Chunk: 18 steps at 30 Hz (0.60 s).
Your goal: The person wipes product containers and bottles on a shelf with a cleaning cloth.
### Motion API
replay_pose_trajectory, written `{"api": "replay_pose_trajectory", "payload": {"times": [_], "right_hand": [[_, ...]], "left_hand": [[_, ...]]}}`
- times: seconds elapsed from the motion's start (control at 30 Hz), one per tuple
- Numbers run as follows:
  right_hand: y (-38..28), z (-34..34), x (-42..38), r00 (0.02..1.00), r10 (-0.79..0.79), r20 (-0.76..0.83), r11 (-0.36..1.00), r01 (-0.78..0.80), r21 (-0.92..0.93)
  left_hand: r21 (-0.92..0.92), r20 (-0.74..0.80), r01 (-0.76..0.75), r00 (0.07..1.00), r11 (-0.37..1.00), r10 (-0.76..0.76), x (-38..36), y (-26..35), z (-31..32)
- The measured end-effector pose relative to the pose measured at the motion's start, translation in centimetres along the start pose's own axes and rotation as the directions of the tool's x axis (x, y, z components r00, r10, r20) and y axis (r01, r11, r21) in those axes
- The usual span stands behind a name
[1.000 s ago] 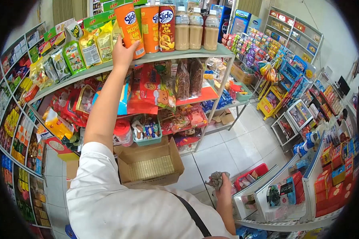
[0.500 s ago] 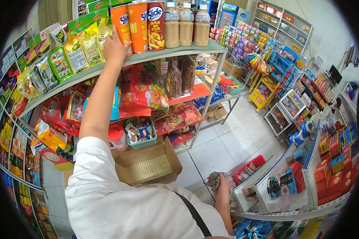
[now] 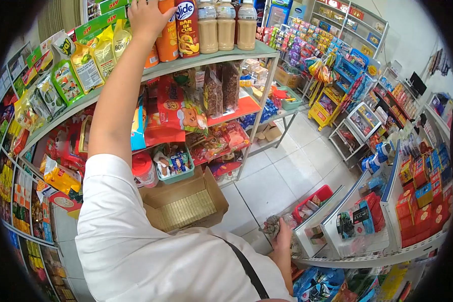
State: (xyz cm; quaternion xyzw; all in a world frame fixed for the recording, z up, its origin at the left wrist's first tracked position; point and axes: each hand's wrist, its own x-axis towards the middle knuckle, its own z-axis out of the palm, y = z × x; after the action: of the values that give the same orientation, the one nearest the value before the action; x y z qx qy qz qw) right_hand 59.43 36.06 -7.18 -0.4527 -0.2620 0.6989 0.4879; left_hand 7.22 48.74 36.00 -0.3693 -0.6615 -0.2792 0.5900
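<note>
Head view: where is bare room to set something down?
Floor tiles lie bare between the open carton and red basket, and beside the yellow rack. The top shelf is crowded around the left hand with canisters, bottles and pouches.

Below the raised left fingers (image 3: pixel 135 7), a red bear-printed snack bag (image 3: pixel 176 103) lay beside two clear packs of dark brown pieces (image 3: pixel 213 98), with a red-lidded tub (image 3: pixel 144 173), a teal basket of small packets (image 3: pixel 178 176) and an open cardboard box (image 3: pixel 215 196) lower down. Just beyond the right fingers (image 3: pixel 284 231) was a red basket (image 3: pixel 327 190), and to their right stood stacked red boxes (image 3: pixel 412 216). Well apart from either hand's fingers stood a yellow display rack (image 3: pixel 321 117).
</note>
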Motion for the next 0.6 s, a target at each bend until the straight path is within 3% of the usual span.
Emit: {"api": "replay_pose_trajectory", "payload": {"times": [0.13, 0.23, 0.33, 0.43, 0.57, 0.6], "right_hand": [[0.4, 0.4, -0.4, 0.998, 0.064, -0.008, 0.997, -0.064, 0.050], [0.8, 0.1, -0.2, 0.998, 0.063, 0.007, 0.997, -0.063, 0.039], [0.8, 0.0, -0.2, 0.997, 0.065, 0.035, 0.997, -0.066, 0.039], [0.6, 0.3, -0.3, 0.995, 0.077, 0.058, 0.996, -0.079, 0.045], [-0.5, 2.3, -1.2, 0.995, -0.054, 0.087, 0.997, 0.058, -0.050], [-1.0, 3.2, -1.5, 0.990, -0.105, 0.090, 0.991, 0.112, -0.079]], "left_hand": [[-0.206, -0.210, -0.025, 0.978, 0.978, -0.020, -1.4, 0.4, 0.0], [-0.456, -0.169, 0.048, 0.976, 0.888, -0.140, -2.4, 1.2, -1.1], [-0.561, -0.316, -0.091, 0.942, 0.823, -0.111, -3.2, 1.8, -2.0], [-0.581, -0.328, -0.127, 0.941, 0.804, -0.088, -4.2, 2.7, -5.1], [-0.743, -0.504, -0.363, 0.856, 0.563, -0.113, -5.7, 3.3, -8.2], [-0.727, -0.480, -0.340, 0.873, 0.597, -0.088, -6.6, 4.0, -10.7]]}}
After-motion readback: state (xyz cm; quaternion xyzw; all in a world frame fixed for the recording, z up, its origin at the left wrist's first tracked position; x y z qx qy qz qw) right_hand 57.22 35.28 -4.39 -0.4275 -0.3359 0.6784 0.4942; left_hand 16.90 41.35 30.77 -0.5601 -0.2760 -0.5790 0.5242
